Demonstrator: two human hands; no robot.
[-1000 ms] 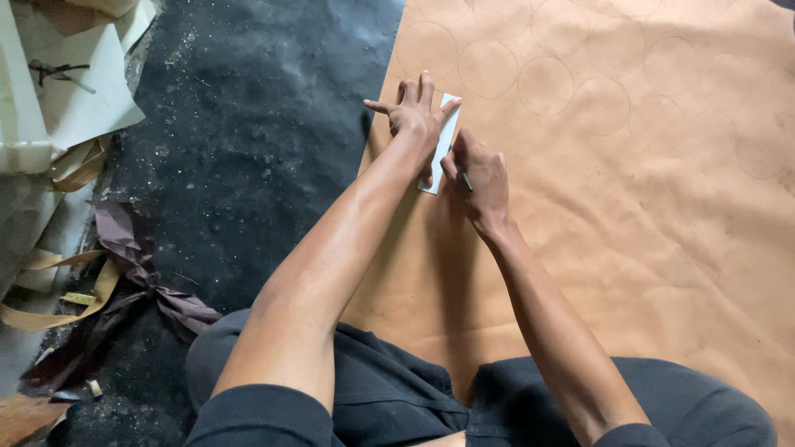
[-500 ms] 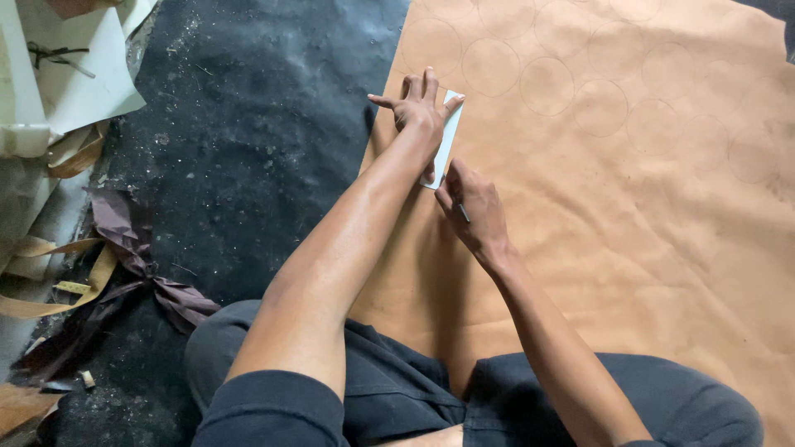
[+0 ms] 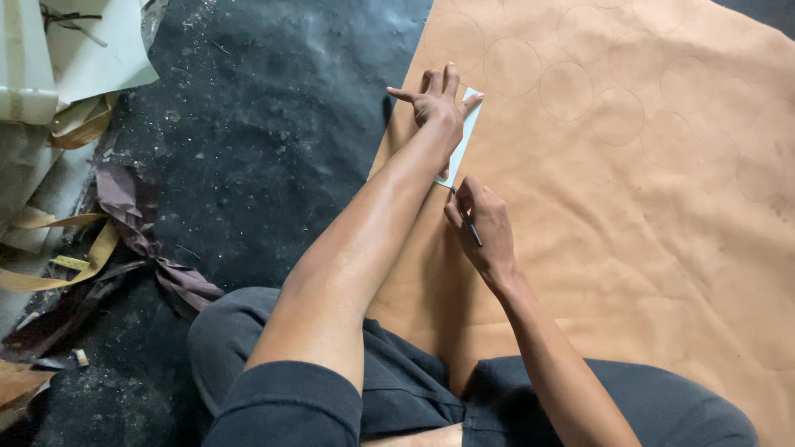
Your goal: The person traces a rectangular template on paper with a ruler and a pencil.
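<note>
Soft, even daylight, fairly bright. Faint shadows under the arms on the tan sheet. Dull sheen on the dark floor. Sharp focus throughout; slight stretching at edges.

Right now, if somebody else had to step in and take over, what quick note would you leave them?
Left hand: fingers spread, pressing a pale strip template flat on the tan sheet.
Right hand: grip closed on a thin pen, tip at the strip's near end.
Done: many circles already drawn across the sheet's far part.
Left: the sheet's near part carries no marks. Scraps lie on the dark floor, left.
</note>
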